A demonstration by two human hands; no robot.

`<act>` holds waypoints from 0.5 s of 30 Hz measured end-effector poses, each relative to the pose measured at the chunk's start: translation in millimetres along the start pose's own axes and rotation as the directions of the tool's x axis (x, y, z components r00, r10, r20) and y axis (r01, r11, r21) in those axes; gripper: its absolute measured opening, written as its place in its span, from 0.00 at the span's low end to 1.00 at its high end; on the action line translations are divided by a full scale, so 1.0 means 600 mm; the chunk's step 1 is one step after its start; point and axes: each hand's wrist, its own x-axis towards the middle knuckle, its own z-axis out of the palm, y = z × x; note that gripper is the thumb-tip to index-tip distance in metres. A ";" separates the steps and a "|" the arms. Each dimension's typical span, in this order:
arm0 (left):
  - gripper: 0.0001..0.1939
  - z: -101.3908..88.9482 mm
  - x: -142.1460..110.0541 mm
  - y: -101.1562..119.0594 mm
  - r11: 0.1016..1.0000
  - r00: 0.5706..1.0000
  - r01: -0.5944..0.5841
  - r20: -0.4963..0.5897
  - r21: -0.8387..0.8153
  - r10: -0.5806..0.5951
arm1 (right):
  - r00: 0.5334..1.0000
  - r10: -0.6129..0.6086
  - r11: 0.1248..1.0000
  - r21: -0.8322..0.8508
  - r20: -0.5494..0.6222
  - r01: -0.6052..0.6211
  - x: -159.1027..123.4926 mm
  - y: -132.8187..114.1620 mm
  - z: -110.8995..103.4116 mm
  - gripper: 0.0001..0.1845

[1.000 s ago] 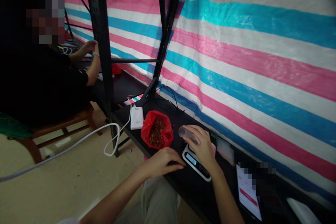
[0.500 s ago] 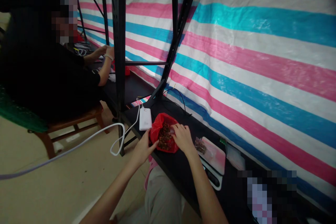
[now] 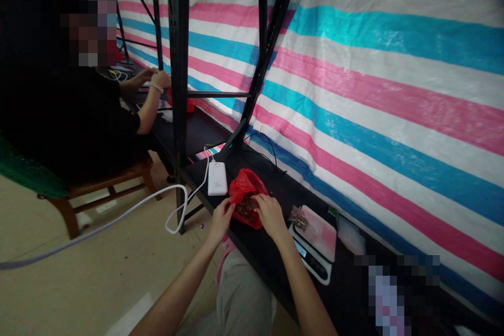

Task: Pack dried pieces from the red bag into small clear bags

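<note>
A red plastic bag (image 3: 242, 184) stands open on the black shelf, with small brown dried pieces (image 3: 247, 208) inside. My left hand (image 3: 222, 215) pinches the near left rim of this bag. At its right side, my right hand (image 3: 268, 212) has its fingers curled over the brown pieces; whatever the fingertips hold is hidden. To the right of that hand lies a white digital scale (image 3: 318, 241) with a lit display. A small clear packet of brown pieces (image 3: 298, 217) rests at the scale's upper left edge.
A white power bank (image 3: 217, 178) with a white cable (image 3: 173, 186) lies left of the bag. Clear plastic bags (image 3: 352, 236) lie beyond the scale. A black metal post (image 3: 179, 63) rises at left. Past it, another person's hands (image 3: 157, 77) work at the same shelf.
The bag's far left side has folded inward over part of the contents. My left hand has closed on the rim, and my right hand has shifted slightly down and left.
</note>
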 end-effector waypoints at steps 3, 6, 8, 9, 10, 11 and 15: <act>0.17 0.004 0.001 0.004 0.958 0.988 0.112 -0.074 -0.265 -0.136 | 1.000 0.031 0.998 0.058 -0.006 -0.031 -0.003 -0.004 0.003 0.18; 0.22 0.011 -0.006 0.016 0.876 0.978 0.131 -0.082 -0.465 -0.190 | 0.998 0.053 0.994 0.098 -0.029 -0.050 -0.004 -0.011 0.008 0.18; 0.22 0.017 -0.009 0.023 0.854 0.983 0.126 -0.054 -0.505 -0.177 | 0.996 0.077 0.989 0.133 -0.044 -0.071 -0.003 -0.016 0.012 0.18; 0.22 0.020 -0.011 0.025 0.853 0.987 0.121 -0.030 -0.508 -0.158 | 0.995 0.084 0.985 0.157 -0.049 -0.075 -0.003 -0.017 0.014 0.19; 0.23 0.023 -0.011 0.026 0.857 0.991 0.115 -0.002 -0.503 -0.134 | 0.995 0.088 0.980 0.185 -0.054 -0.077 -0.004 -0.017 0.016 0.19; 0.24 0.026 -0.010 0.026 0.862 0.993 0.111 0.030 -0.495 -0.111 | 0.994 0.094 0.973 0.215 -0.057 -0.080 -0.004 -0.017 0.018 0.20; 0.28 0.030 -0.003 0.018 0.876 0.995 0.088 0.086 -0.474 -0.054 | 0.989 0.129 0.917 0.388 -0.066 -0.094 -0.005 -0.005 0.032 0.21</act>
